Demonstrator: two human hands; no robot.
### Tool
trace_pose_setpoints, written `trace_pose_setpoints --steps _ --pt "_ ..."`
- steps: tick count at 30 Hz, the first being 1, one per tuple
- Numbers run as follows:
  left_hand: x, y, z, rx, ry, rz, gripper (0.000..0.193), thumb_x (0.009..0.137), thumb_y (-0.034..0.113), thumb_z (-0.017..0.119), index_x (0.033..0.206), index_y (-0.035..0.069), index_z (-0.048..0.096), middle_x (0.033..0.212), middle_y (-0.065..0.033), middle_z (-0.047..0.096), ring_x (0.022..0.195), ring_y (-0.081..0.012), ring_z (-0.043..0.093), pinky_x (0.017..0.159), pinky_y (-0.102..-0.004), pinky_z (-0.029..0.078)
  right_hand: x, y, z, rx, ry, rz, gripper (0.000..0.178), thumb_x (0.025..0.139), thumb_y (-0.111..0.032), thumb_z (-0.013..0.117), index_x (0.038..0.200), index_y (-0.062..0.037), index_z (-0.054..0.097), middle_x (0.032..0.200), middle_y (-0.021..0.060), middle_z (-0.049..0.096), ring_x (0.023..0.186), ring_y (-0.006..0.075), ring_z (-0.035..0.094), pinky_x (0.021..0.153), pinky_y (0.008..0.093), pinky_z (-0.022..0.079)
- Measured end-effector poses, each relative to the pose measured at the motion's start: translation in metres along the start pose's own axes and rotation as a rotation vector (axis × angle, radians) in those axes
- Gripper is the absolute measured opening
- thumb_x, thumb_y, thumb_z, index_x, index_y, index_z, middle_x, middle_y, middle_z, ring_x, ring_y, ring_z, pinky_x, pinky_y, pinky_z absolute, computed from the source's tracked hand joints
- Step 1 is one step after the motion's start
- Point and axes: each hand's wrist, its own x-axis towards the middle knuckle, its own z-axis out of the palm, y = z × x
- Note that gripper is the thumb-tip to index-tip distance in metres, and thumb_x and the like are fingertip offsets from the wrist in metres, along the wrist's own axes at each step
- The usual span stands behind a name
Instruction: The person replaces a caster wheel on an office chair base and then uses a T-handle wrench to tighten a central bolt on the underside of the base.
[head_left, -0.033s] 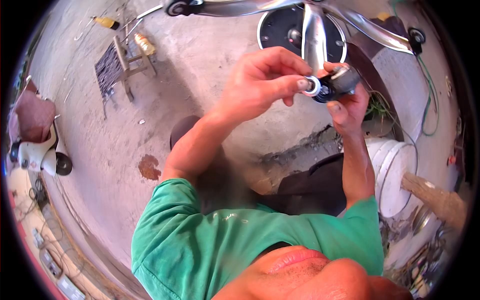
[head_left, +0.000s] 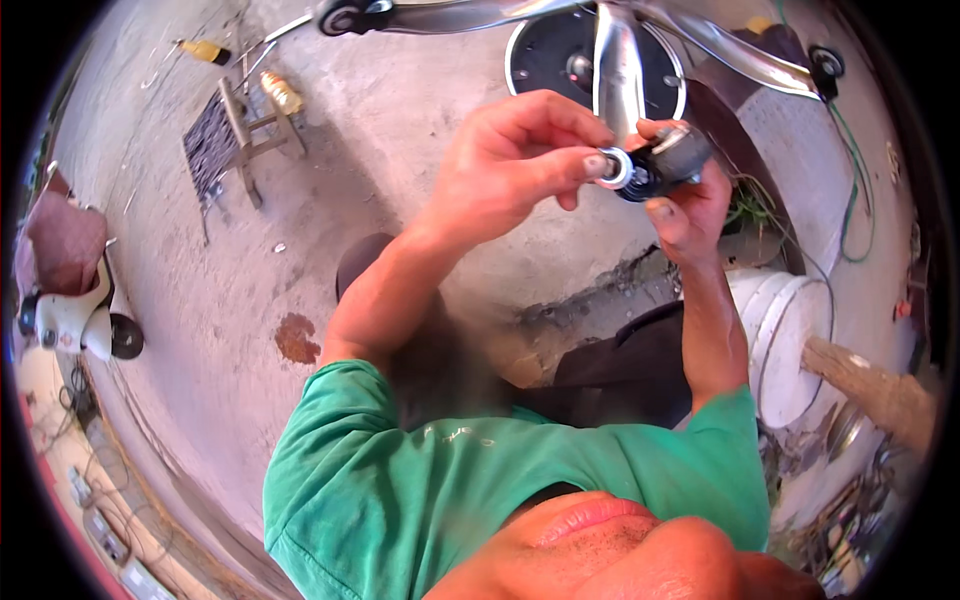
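A dark caster wheel is gripped in my right hand, thumb below and fingers curled round its far side. A small silver ring sits against the caster's black housing. The thumb and forefinger of my left hand pinch this ring at its left edge. Just beyond my hands is a chrome chair base; its middle leg runs down towards the caster. Whether the caster is joined to that leg is hidden by my fingers.
More casters sit on the base's other legs, at far left and far right. A round black disc lies under the base. A small wooden stool stands left, and a white bucket with a wooden log right.
The view has shifted slightly, so the chair base and floor items appear a little further left. Both hands keep the same hold on the ring and the caster.
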Motion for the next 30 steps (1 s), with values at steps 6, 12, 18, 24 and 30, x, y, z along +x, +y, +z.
trace_pose_setpoints --steps 6,12,18,24,30 --pt "0.001 0.002 0.004 0.046 0.012 0.011 0.014 0.09 0.001 0.071 0.102 -0.002 0.067 0.087 -0.0094 0.07 0.065 -0.0094 0.062 0.056 -0.0212 0.05 0.007 -0.005 0.002 0.004 -0.039 -0.037 0.057 0.082 -0.01 0.077 0.131 0.0085 0.057 0.12 0.0107 0.062 0.11 0.0188 0.06 0.1 0.0341 0.046" --pt "-0.001 0.005 0.01 0.133 0.007 0.022 0.014 0.089 -0.002 0.071 0.1 -0.002 0.063 0.085 -0.0086 0.069 0.063 -0.0083 0.061 0.053 -0.021 0.049 0.01 -0.006 0.004 -0.013 -0.048 -0.05 0.057 0.081 -0.01 0.076 0.131 0.0082 0.057 0.118 0.0109 0.062 0.109 0.018 0.06 0.097 0.0334 0.047" --pt "-0.001 0.004 0.015 0.27 0.048 0.085 0.013 0.089 -0.005 0.071 0.097 -0.002 0.062 0.085 -0.0073 0.068 0.063 -0.0065 0.059 0.053 -0.0199 0.048 0.01 -0.003 0.005 -0.028 -0.041 -0.049 0.058 0.081 -0.014 0.076 0.131 0.0078 0.058 0.116 0.0104 0.062 0.107 0.0171 0.06 0.094 0.0321 0.047" --pt "-0.001 0.001 0.018 0.365 0.08 0.187 0.012 0.089 -0.007 0.069 0.097 -0.002 0.061 0.084 -0.0066 0.067 0.062 -0.0051 0.057 0.053 -0.0193 0.045 0.012 -0.005 0.006 -0.028 -0.034 -0.056 0.059 0.081 -0.016 0.076 0.131 0.0083 0.057 0.115 0.0098 0.062 0.105 0.0168 0.06 0.094 0.0319 0.047" --pt "-0.003 0.005 0.024 0.272 0.116 0.156 0.011 0.09 -0.008 0.067 0.095 -0.003 0.06 0.085 -0.0077 0.066 0.061 -0.0055 0.055 0.052 -0.0193 0.044 0.011 -0.004 0.004 -0.014 -0.036 -0.033 0.057 0.081 -0.013 0.076 0.131 0.0087 0.058 0.114 0.0094 0.062 0.105 0.017 0.06 0.094 0.0325 0.047"
